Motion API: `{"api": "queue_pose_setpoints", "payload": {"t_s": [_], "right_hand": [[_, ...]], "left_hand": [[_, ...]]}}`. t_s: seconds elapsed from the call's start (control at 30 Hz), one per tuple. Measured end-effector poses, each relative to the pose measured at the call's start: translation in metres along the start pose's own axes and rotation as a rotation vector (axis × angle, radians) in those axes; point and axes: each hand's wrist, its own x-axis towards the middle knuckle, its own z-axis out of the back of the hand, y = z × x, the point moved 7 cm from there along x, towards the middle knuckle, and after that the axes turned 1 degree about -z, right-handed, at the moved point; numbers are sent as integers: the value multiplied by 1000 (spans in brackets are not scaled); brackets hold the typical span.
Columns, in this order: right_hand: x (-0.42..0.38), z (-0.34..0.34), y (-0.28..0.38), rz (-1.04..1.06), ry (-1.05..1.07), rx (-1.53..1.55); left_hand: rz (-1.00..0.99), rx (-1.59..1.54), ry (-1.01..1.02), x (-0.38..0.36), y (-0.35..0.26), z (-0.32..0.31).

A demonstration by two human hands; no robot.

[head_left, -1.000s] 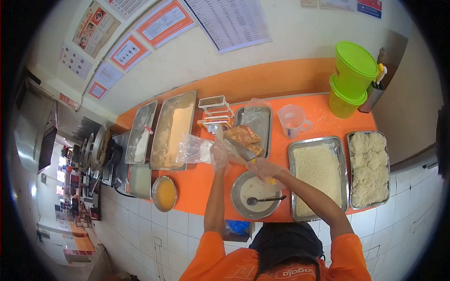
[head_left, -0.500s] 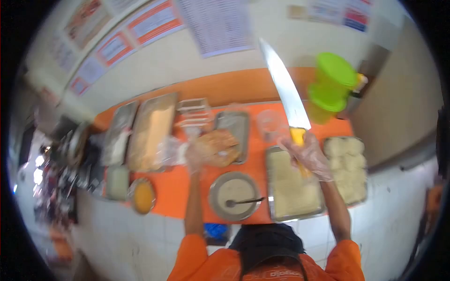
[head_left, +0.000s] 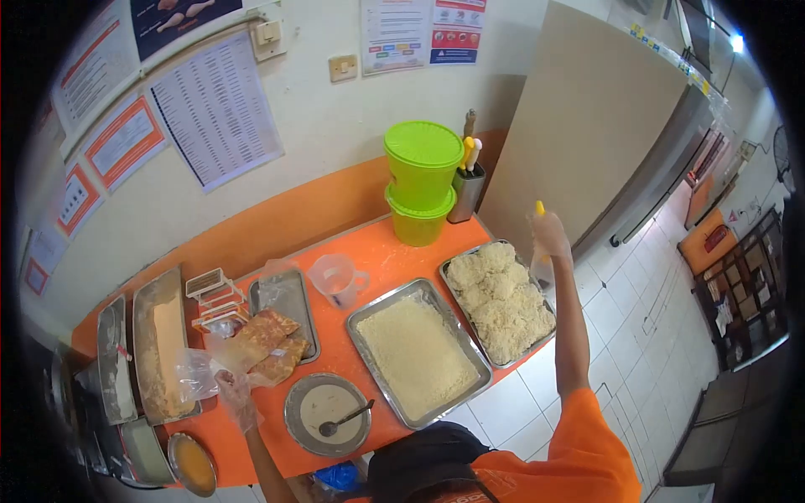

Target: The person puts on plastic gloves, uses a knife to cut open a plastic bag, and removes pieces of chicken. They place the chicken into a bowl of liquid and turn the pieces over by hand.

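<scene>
Wide Reach across a Food-Preparation Layout

With plastic-gloved right hand (head_left: 549, 237), grips a bright yellow handle (head_left: 540, 207), fingers wrapped closely around it. Holds it beyond the right end of the orange table (head_left: 369, 253), with one end projecting above the fist, possibly to keep it clear of the food. Below the fist, only a pale blur, not discernible as blade or otherwise.

With plastic-gloved left hand (head_left: 237, 394), at the opposite end, reaches beside a crumpled, clear plastic bag (head_left: 194, 375), fingers loosely bent; whether pinching the plastic or merely touching it, impossible to tell. Just beyond, partly over a grey rectangular metal tray (head_left: 309, 327), reddish-brown marinated slabs (head_left: 267, 330), presumably placed there for easy reach.

Nearer the body, a round metal bowl (head_left: 293, 412) of whitish liquid, with a dark long-handled spoon (head_left: 352, 417) leaning across the rim, likely for ready grasping. Rightward, a silver rectangular tray (head_left: 454, 406) of pale crumbs, between bowl and shaggy crumb-coated pieces (head_left: 501, 303), perhaps to separate wet from dry. At the back, lime-green lidded tubs (head_left: 419, 172), stacked probably to save room, beside a grey knife block (head_left: 466, 194).
</scene>
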Motion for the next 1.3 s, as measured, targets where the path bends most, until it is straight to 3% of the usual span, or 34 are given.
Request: {"api": "queue_pose_setpoints", "payload": {"t_s": [0.03,0.13,0.27,0.37,0.5,0.73,0.8,0.87,0.97,1.03,1.07,1.17,1.2,1.23,1.3], "right_hand": [[18,0,-8,88,7,-157],[25,-15,-2,-92,248,-47],[48,-22,1,-23,288,-94],[74,-37,-20,3,329,-123],[76,-32,-19,-7,349,-81],[93,-25,-24,-37,477,2],[121,-29,-21,252,522,-270],[145,-33,-7,365,638,-394],[167,-36,46,285,858,-466],[190,-45,70,257,910,-673],[206,-45,77,269,824,-703],[266,-55,76,417,576,-799],[284,-60,74,506,497,-821],[303,-66,69,598,421,-834],[330,-80,79,731,312,-823]], "left_hand": [[-38,20,36,0,3,2],[-22,47,99,-1,-13,4],[-148,-8,148,-12,-74,-2],[-45,-45,296,-19,-101,-12],[-203,264,320,-21,-137,-7],[-208,394,412,-22,-100,-21],[-196,430,431,-17,-74,-22],[-179,466,445,-7,-41,-21],[-164,514,454,9,6,-18],[-235,672,464,15,9,-23],[-358,907,453,16,2,-27],[-292,889,337,12,-45,-32],[-426,833,275,10,-42,-32],[-319,924,300,16,-14,-33],[-357,649,155,17,-3,-27]]}}
